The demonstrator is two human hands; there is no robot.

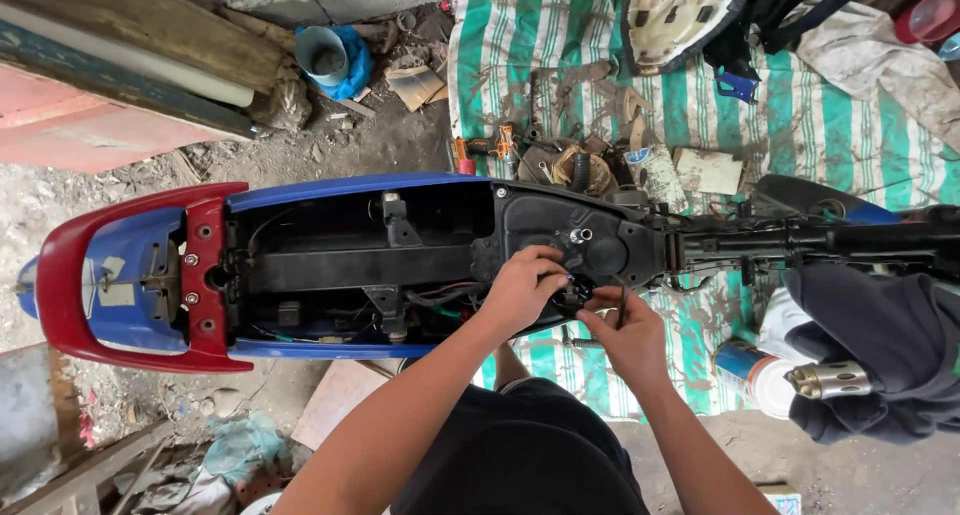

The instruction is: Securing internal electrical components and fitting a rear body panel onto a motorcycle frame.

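A blue motorcycle body (330,190) with a red rear grab rail (60,275) lies across the view with its seat off, so the black frame tray (350,265) shows. My left hand (522,287) reaches over the black cover (560,220) near the middle, its fingers pinched on a small dark part (570,293) at the near edge. Touching that same spot, my right hand (628,330) grips a thin dark tool (622,297) that points up. What the part is stays hidden by the fingers.
A green-and-white striped tarp (840,125) carries scattered tools and parts (570,160). The removed seat (685,15) lies at the top. A spray can (745,363) stands at the right beside a dark cloth (890,345) over a chrome end (830,380). A blue bucket (325,55) stands at the back.
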